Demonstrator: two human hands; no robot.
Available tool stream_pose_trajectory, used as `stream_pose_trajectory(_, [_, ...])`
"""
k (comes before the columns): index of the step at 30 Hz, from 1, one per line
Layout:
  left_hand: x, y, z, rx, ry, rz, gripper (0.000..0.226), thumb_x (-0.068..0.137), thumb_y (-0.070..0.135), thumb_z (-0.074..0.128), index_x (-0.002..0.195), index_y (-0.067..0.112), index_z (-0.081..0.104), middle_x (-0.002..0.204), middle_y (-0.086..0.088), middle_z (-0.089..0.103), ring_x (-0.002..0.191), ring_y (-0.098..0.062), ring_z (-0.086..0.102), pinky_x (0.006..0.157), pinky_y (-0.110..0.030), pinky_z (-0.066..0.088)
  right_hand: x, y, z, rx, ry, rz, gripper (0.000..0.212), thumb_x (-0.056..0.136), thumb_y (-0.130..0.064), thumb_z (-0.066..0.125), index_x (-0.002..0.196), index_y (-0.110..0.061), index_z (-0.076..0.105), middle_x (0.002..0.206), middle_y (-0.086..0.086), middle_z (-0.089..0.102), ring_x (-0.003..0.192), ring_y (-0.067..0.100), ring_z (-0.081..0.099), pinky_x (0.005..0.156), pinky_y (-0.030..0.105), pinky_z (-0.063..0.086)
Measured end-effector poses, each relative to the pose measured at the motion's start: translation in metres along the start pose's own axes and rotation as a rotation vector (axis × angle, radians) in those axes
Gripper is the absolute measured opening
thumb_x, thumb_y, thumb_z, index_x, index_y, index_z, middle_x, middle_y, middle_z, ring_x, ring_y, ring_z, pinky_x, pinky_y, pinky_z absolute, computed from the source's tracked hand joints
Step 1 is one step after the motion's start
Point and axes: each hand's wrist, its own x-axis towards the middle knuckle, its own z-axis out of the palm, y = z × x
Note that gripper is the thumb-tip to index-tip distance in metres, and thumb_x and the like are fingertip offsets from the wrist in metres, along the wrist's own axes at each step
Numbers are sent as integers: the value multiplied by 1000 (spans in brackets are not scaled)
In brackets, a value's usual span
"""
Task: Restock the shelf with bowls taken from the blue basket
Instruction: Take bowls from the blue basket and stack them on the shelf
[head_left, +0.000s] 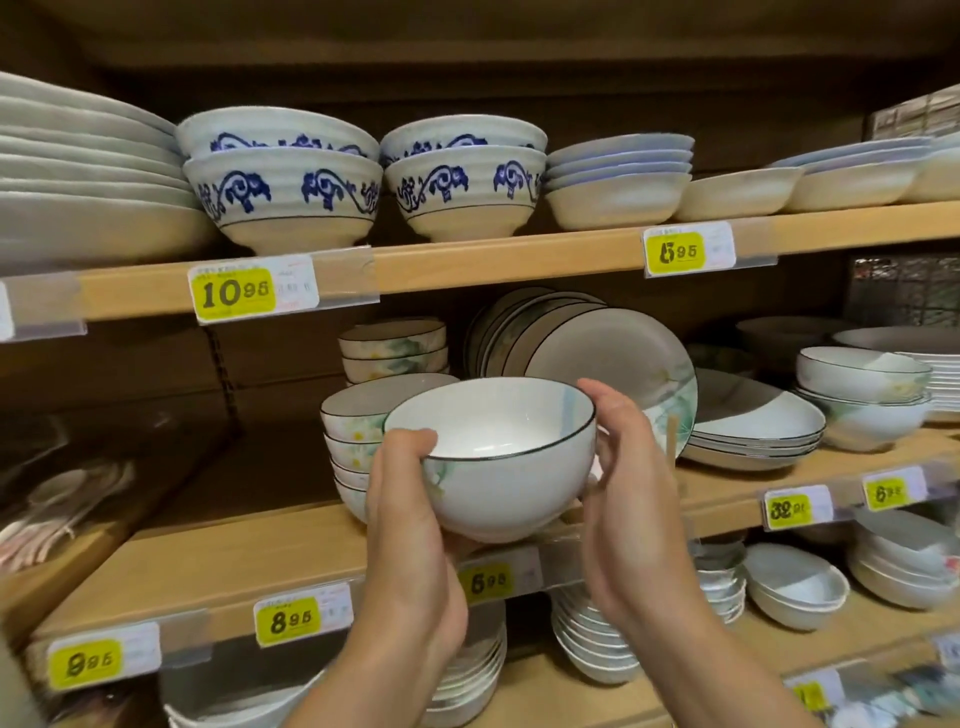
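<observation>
Left hand (410, 525) and right hand (636, 499) are clasped round a white, black-rimmed ceramic bowl (501, 478); set down off-centre, the matching bowl stack (349, 421) behind could be toppled.

L hand (410, 525) | R hand (631, 499) | both bare, forearms bare too (up to frame edge)

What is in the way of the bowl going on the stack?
The left hand and right hand hold the bowl right in front of the stack, whose top bowl looks empty. Nothing visible stands between.
</observation>
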Motion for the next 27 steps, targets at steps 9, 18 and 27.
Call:
stream_pose_trajectory(9, [16,-1,-1,20,-155,-94,39,88,43,41,82,25,75,91,-8,77,74,-25,73,51,-34,54,45,-5,-6,154,-226,439,44,72,-33,52,105,-10,71,85,9,69,74,25,64,67,32,48])
stream_pose_trajectory(18, [-9,-7,12,93,-90,171,91,54,59,73,136,28,45,117,5,69,106,-13,68,91,-41,53,16,-9,11,-13,-27,71,38,71,-49,55,107,-41,64,95,-15,70,93,6,67,80,34,56])
stream_pose_trajectory(27, [26,20,-12,-4,-102,-15,46,85,49,39,78,26,78,92,-2,77,79,-22,74,67,-33,52,24,-19,15,29,-307,278,42,92,-55,43,88,-27,74,91,2,76,87,14,71,70,30,52])
